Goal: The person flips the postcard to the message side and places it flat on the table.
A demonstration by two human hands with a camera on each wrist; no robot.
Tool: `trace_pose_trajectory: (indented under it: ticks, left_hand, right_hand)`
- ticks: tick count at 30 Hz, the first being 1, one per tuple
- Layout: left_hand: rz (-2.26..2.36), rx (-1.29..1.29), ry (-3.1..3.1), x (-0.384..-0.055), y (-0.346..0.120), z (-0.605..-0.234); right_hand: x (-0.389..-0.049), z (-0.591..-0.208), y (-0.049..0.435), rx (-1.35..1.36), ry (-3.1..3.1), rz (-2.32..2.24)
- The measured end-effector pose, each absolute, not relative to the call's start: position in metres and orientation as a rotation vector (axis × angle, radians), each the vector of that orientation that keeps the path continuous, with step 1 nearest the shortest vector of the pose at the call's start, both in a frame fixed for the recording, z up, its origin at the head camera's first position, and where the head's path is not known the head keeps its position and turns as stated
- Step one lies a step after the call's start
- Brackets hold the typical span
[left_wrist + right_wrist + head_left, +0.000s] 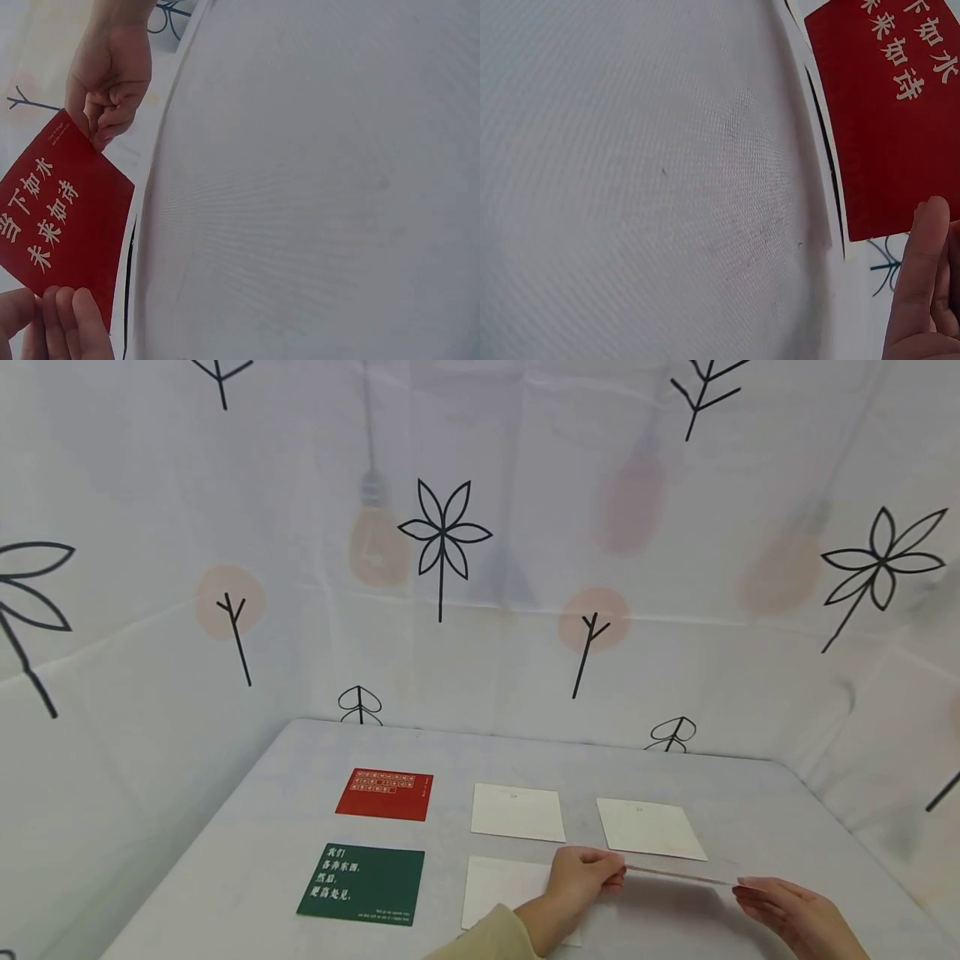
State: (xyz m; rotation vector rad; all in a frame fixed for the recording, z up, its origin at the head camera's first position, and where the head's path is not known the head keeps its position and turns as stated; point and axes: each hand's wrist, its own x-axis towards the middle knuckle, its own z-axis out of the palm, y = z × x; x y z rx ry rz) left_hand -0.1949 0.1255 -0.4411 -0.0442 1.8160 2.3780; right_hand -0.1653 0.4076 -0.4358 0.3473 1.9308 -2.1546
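A red card (86,202) with white Chinese characters is held above the table by both hands. From the head view this card (678,874) appears almost edge-on, as a thin line between the hands. My left hand (579,878) pinches its left edge, and my right hand (791,906) pinches the opposite edge. In the right wrist view, fingers (924,255) lie against the printed face near a corner. Below my left hand and forearm lies a white card (495,889), partly hidden by them.
On the pale table (225,877), a red card (386,806) with small boxed characters lies at the back left, and a green card (363,897) in front of it. Two white cards, one central (517,818) and one further right (651,833), lie flat. A patterned curtain (495,660) hangs behind.
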Motion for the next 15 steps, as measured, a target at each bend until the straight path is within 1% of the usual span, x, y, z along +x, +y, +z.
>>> trace_pose_trajectory:
  ticks: [9, 15]
  left_hand:
    - [2.331, -0.063, 1.841, -0.1957, 0.1256, -0.4419]
    - [2.311, -0.07, 1.85, -0.1967, 0.1259, -0.4418]
  right_hand:
    - [-0.1688, -0.4335, 0.4034, 0.518, 2.028, -2.088]
    - [-0.1688, -0.434, 0.4047, 0.532, 2.061, -2.052]
